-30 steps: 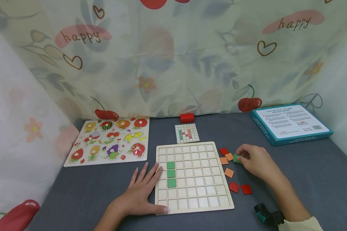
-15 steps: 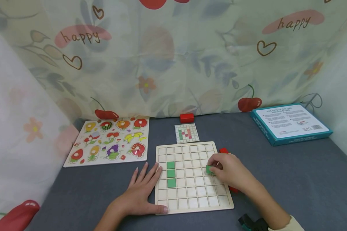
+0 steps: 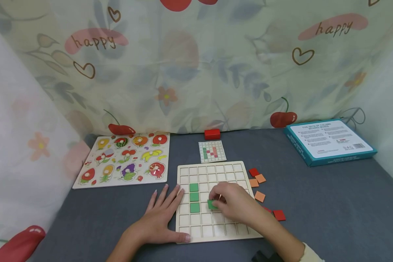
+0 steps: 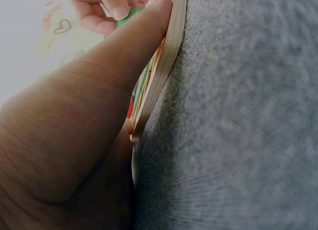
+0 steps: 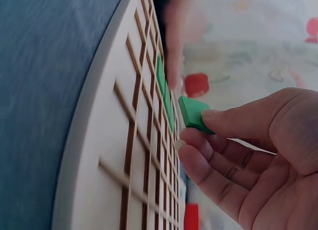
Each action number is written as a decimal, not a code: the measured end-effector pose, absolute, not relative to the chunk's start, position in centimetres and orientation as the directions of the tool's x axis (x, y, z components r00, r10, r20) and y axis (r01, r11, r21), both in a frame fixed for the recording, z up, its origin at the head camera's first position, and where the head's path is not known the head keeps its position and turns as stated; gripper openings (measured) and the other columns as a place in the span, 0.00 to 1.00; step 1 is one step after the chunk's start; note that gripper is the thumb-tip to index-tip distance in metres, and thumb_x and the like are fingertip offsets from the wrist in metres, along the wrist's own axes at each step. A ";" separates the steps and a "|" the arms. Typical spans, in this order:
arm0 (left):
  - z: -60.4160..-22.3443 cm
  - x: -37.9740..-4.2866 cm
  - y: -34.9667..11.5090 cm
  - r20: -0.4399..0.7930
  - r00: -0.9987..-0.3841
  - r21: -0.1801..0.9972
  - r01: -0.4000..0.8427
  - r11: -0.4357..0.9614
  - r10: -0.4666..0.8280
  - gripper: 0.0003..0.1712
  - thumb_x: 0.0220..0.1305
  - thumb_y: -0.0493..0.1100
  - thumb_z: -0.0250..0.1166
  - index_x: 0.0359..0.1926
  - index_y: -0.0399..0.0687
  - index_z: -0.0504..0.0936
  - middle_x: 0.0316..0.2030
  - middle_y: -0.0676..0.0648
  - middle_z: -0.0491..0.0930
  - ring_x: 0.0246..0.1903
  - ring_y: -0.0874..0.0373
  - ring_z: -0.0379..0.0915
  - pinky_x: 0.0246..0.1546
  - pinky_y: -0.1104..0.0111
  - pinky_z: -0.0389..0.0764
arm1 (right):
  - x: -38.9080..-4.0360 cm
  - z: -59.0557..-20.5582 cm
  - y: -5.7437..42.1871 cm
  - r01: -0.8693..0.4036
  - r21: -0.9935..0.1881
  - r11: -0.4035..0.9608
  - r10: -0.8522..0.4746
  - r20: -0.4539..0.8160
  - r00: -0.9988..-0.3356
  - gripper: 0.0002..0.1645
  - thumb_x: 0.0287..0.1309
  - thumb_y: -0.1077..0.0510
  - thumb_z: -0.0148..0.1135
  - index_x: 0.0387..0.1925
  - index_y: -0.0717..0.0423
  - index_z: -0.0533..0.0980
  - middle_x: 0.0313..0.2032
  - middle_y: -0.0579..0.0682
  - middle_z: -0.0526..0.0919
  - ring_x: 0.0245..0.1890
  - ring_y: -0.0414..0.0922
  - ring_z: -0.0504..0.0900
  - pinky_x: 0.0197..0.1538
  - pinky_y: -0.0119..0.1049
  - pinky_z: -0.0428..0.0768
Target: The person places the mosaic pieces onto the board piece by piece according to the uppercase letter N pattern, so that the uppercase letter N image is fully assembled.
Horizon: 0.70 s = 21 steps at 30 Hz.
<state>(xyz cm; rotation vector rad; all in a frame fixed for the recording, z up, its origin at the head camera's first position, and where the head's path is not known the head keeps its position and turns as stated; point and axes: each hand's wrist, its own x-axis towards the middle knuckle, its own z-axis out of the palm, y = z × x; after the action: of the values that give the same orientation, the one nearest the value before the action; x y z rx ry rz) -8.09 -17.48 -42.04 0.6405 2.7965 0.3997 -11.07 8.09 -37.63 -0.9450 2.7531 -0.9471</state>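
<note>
A wooden grid board (image 3: 216,231) lies on the dark cloth, with a column of three green square tiles (image 3: 194,197) set in its left part. My right hand (image 3: 232,202) pinches another green tile (image 5: 193,113) between thumb and fingers, over the middle of the board. In the right wrist view that tile is held above the grid, tilted. My left hand (image 3: 160,222) rests spread at the board's left edge, thumb at the lower left corner. The left wrist view shows its thumb (image 4: 144,29) along the board's side (image 4: 166,71).
Orange tiles (image 3: 259,196) and red tiles (image 3: 279,215) lie right of the board. Behind it are a pattern card (image 3: 212,151) and a red block (image 3: 212,134). A fruit puzzle board (image 3: 121,160) lies at left, a teal box (image 3: 330,141) at back right.
My right hand has carried the green tile from the loose tiles at right leftward over the board, to its middle. My left hand has stayed in place.
</note>
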 end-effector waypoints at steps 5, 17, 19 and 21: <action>-42.1 -8.0 -17.5 -0.165 -0.874 0.320 0.391 0.863 0.457 0.65 0.35 0.84 0.50 0.70 0.63 0.35 0.69 0.57 0.31 0.66 0.50 0.20 0.59 0.46 0.29 | -10.8 -37.6 6.4 -0.560 -0.602 0.569 -0.635 0.111 -0.764 0.06 0.50 0.63 0.63 0.28 0.47 0.78 0.25 0.35 0.75 0.25 0.33 0.71 0.31 0.29 0.72; -42.2 -8.0 -17.5 -0.147 -0.873 0.325 0.402 0.856 0.466 0.65 0.36 0.84 0.50 0.70 0.63 0.35 0.69 0.58 0.31 0.66 0.50 0.20 0.59 0.46 0.29 | -10.0 -38.5 3.9 -0.623 -0.562 0.544 -0.696 0.111 -0.709 0.09 0.47 0.63 0.65 0.22 0.45 0.75 0.19 0.34 0.70 0.20 0.32 0.68 0.25 0.26 0.68; -42.2 -8.0 -17.6 -0.150 -0.872 0.326 0.402 0.856 0.467 0.65 0.36 0.84 0.50 0.70 0.63 0.35 0.69 0.58 0.30 0.66 0.50 0.20 0.59 0.46 0.29 | -9.9 -38.6 3.9 -0.624 -0.560 0.545 -0.697 0.110 -0.708 0.10 0.47 0.63 0.65 0.21 0.45 0.75 0.18 0.34 0.70 0.20 0.32 0.68 0.25 0.25 0.68; -42.2 -8.0 -17.6 -0.150 -0.872 0.326 0.401 0.856 0.466 0.65 0.36 0.84 0.50 0.70 0.63 0.35 0.69 0.58 0.31 0.66 0.50 0.20 0.59 0.46 0.29 | -9.8 -38.8 3.8 -0.626 -0.553 0.550 -0.696 0.111 -0.710 0.10 0.46 0.63 0.65 0.21 0.45 0.74 0.18 0.34 0.70 0.20 0.32 0.68 0.25 0.25 0.68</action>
<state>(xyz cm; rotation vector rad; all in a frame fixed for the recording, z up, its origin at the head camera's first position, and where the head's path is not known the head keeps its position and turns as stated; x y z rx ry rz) -8.00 -17.59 -42.20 0.6654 2.8074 0.4221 -9.83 3.83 -38.77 -1.1384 2.6577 -0.8747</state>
